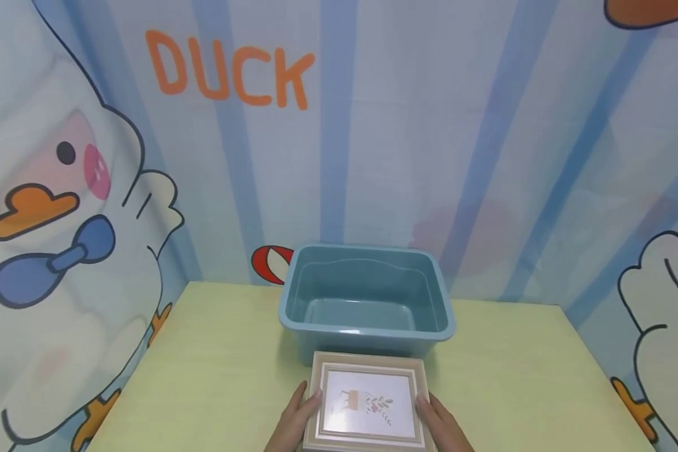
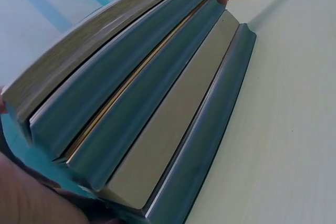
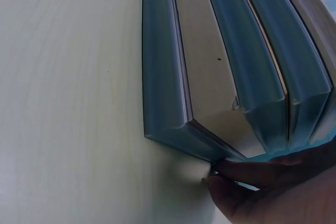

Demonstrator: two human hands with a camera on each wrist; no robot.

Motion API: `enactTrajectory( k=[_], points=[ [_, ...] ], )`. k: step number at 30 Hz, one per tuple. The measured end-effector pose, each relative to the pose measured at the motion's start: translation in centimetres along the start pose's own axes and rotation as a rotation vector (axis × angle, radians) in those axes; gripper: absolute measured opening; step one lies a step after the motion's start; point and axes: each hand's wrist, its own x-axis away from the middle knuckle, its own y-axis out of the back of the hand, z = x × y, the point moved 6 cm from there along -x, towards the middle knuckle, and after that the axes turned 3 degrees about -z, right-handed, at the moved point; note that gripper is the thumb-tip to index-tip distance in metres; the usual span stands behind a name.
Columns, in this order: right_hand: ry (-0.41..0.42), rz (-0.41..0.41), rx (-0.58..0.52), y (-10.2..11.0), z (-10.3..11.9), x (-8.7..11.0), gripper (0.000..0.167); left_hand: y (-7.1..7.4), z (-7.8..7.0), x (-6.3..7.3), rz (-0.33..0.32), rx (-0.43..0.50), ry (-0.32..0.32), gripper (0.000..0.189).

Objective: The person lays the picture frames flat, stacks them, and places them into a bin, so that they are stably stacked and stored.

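A stack of several picture frames (image 1: 367,364) lies near the front edge of the table, close in front of a blue plastic tub. On the top frame's white sheet is a small drawing of a potted plant (image 1: 367,402). From the left side, my left hand (image 1: 296,419) grips the stack, thumb over the upper rim. My right hand (image 1: 443,424) holds the opposite side the same way. Both wrist views show beige and blue frame edges (image 2: 173,119) layered together; in the right one, fingertips (image 3: 247,171) are at the lowest frame's corner.
The blue tub (image 1: 367,342) stands at the back middle of the pale yellow table (image 1: 520,376), with nothing visible inside. Behind and at both sides hangs a striped cloth (image 1: 373,125) with duck prints.
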Motion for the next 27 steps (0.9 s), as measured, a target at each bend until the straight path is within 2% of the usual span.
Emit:
enactTrajectory(
  k=[4,11,18,23,27],
  points=[
    [0.02,-0.014,0.018,0.1,-0.3,-0.2,0.091,-0.1,0.4,-0.2,0.01,-0.01,0.016,0.094],
    [0.045,-0.085,-0.002,0.2,-0.3,-0.3,0.085,-0.2,-0.1,-0.1,-0.06,-0.037,-0.02,0.092],
    [0.036,-0.094,0.027,0.2,-0.2,0.2,0.09,-0.2,-1.0,0.1,-0.117,-0.042,-0.043,0.086],
    [0.03,-0.127,0.029,0.2,-0.1,0.3,0.091,-0.1,-1.0,0.1,-0.179,-0.053,-0.054,0.083],
    [0.027,-0.17,0.041,0.3,-0.1,0.5,0.089,-0.3,-0.9,0.0,-0.195,-0.052,-0.052,0.083]
  ],
)
